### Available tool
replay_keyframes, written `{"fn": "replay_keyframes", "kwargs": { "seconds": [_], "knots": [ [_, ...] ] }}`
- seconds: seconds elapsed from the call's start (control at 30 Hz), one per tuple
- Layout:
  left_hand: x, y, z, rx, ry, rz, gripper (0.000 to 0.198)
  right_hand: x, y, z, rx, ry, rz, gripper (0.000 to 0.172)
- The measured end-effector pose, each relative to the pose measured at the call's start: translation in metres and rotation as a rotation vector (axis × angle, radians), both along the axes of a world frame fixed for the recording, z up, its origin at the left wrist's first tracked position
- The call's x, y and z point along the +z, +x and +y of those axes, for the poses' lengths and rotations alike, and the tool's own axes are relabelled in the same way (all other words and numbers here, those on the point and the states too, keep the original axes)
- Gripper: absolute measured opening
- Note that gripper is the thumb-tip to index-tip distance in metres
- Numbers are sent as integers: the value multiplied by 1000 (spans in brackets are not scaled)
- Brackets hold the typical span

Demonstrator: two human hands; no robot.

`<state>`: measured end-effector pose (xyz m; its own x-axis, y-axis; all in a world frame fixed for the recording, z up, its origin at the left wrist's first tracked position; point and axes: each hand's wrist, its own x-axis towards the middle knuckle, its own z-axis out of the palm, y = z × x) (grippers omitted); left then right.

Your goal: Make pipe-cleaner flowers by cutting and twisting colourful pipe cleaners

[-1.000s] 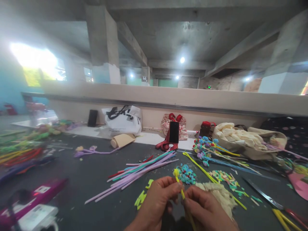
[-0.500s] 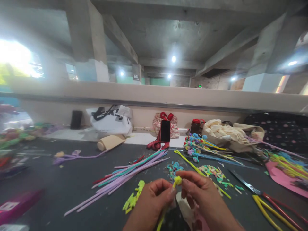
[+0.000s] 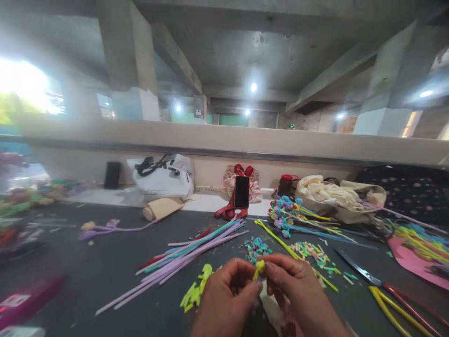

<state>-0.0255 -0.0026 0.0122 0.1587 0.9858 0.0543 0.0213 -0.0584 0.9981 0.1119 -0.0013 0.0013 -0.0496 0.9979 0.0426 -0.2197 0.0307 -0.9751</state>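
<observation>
A small yellow pipe-cleaner flower (image 3: 260, 267) sits between my two hands at the lower middle. My left hand (image 3: 229, 292) is closed, thumb and forefinger pinching its yellow stem just below the head. On the other side, my right hand (image 3: 293, 283) pinches the edge of the bloom with thumb and fingertips. Cut yellow pieces (image 3: 197, 286) lie beside my left hand. Just beyond the fingers is a heap of short blue pieces (image 3: 257, 248). A long yellow pipe cleaner (image 3: 277, 238) with a knobbed end rests past my right hand, partly hidden by it.
Long lilac and teal pipe cleaners (image 3: 189, 262) fan out to the left. Scissors (image 3: 377, 280) with red and yellow handles lie at right, near mixed cut pieces (image 3: 312, 252). Finished flower stems (image 3: 284, 213), a phone (image 3: 242, 192) and a white bag (image 3: 163, 177) line the back.
My left thumb and fingers have shifted slightly around the stem, and the yellow flower has turned a little. My right hand keeps its pinch on it.
</observation>
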Motion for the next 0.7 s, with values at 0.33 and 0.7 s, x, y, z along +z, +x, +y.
{"fn": "replay_keyframes", "kwargs": {
  "seconds": [0.33, 0.7],
  "knots": [
    [7, 1, -6, 88, -35, -84, 15, -6, -1, 2, 1, 43, 21, 16],
    [0, -1, -8, 169, 110, 30, 13, -2, -1, -1, 21, 42, 29, 17]
  ]
}}
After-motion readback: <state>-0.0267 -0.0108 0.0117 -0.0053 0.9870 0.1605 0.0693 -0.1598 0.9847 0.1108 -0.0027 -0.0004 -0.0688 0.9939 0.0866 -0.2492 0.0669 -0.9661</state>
